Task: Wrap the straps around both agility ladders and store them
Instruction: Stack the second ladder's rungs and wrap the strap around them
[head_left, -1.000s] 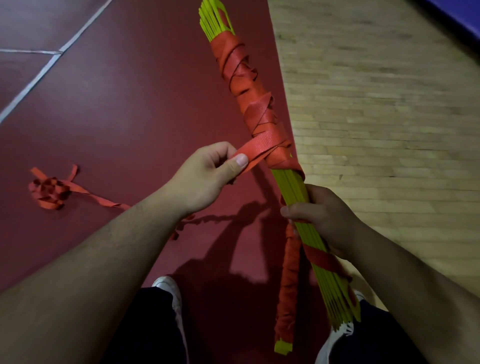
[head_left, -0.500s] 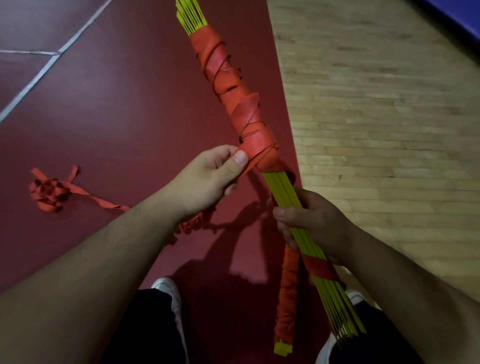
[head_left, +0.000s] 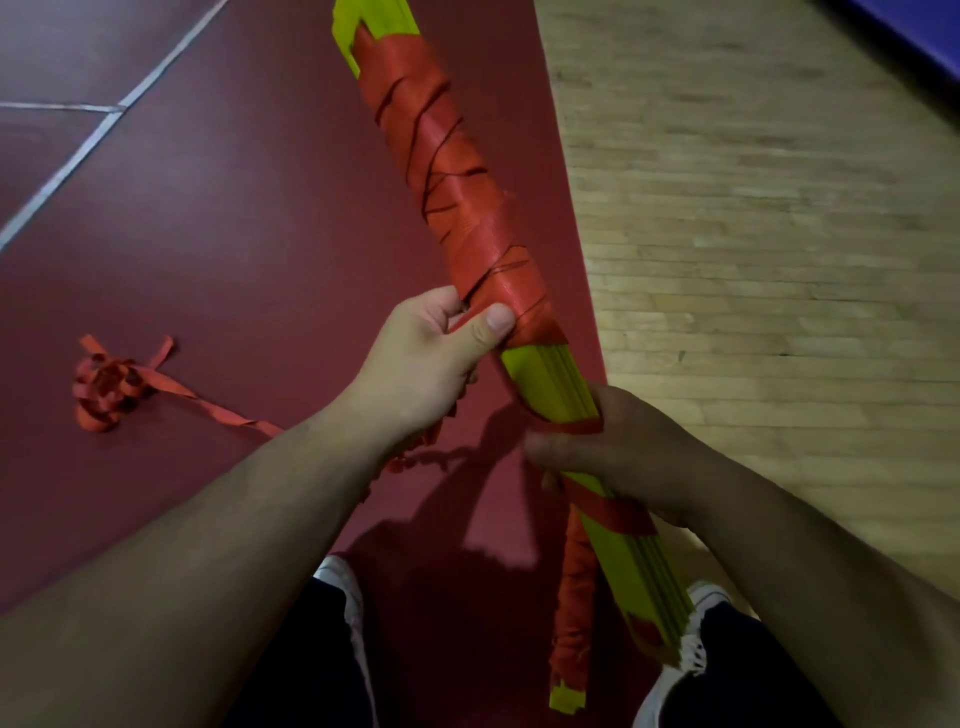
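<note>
Left grip (head_left: 431, 358) pinches the orange strap (head_left: 441, 182) under its thumb against the ladder bundle (head_left: 550, 374). Right grip (head_left: 623, 447) is curled round the bare green rungs below, with the bundle tilted above the red floor (head_left: 234, 234). Upper half looks wrapped. Next turns: pull taut, overlap each pass, work down toward right grip. Slack tail (head_left: 114, 384) on the floor could snag.

No readable text, labels, brand marks, numbers or signs anywhere in view. Nothing legible is printed on any object, and motion blur softens most surfaces.
</note>
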